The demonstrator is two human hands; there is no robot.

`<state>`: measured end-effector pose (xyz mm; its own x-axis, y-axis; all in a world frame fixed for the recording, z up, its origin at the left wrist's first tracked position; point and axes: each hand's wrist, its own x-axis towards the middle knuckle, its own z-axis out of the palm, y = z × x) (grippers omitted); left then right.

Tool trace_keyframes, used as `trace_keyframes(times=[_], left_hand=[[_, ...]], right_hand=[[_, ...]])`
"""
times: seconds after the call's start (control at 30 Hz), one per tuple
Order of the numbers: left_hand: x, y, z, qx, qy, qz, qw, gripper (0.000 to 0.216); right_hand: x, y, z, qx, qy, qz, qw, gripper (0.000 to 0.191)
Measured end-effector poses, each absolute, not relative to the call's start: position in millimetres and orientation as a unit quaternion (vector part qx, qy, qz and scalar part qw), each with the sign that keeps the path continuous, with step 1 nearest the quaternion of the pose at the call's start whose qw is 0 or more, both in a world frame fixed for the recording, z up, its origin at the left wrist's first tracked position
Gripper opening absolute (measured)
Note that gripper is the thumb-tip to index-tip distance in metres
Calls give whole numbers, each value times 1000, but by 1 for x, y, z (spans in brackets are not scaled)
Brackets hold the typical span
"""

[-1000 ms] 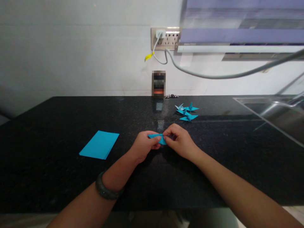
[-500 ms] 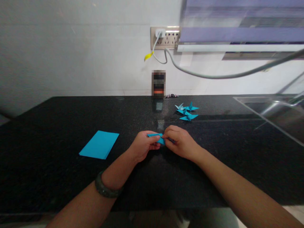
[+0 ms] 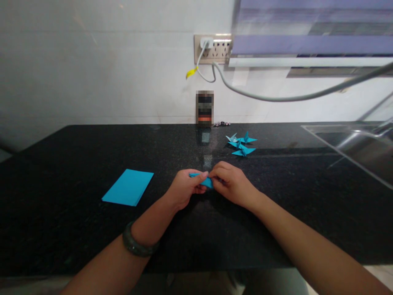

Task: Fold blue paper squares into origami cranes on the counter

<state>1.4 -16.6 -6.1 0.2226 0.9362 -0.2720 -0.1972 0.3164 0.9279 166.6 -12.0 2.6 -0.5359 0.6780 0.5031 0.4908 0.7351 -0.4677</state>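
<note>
Between my two hands is a small piece of folded blue paper (image 3: 208, 182), held just above the black countertop. My left hand (image 3: 186, 186) pinches it, thumb on top and fingers beneath. At its right end, the fingertips of my right hand (image 3: 230, 181) are closed on the paper. The fingers hide much of its shape. A stack of blue paper sheets (image 3: 128, 187) lies to the left of my left hand. Beyond my right hand sit several folded paper cranes (image 3: 245, 151), most of them blue and one paler.
A phone-like object with a blurred screen (image 3: 204, 108) leans on the wall, a beaded strand (image 3: 222, 123) beside it. A grey cable (image 3: 270, 98) hangs from the wall socket (image 3: 213, 49). At the right is a metal sink (image 3: 346, 141). The black countertop (image 3: 76, 237) ends near my forearms.
My left thumb has slid slightly right and up along the folded paper, towards my right fingertips. Both hands keep hold of it; the cranes and the sheets have not moved.
</note>
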Motion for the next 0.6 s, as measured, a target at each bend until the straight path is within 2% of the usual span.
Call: trace_keyframes(times=[0.1,0.2,0.47,0.6], left_hand=[[2,-16,-7,398,472,438,654,26],[3,-16,-6,395,475,451,644,24],[3,-17,-6,393,461,445,660,26],[4,-16,-8,394,474,444,650,27]], right_hand=[[164,-12,-1,-414,-798,188,395,11],[162,-11,-3,-452,-760,226,408,8],[162,-12,-3,-401,-786,198,426,11],[163,-11,-2,-361,-821,172,408,13]])
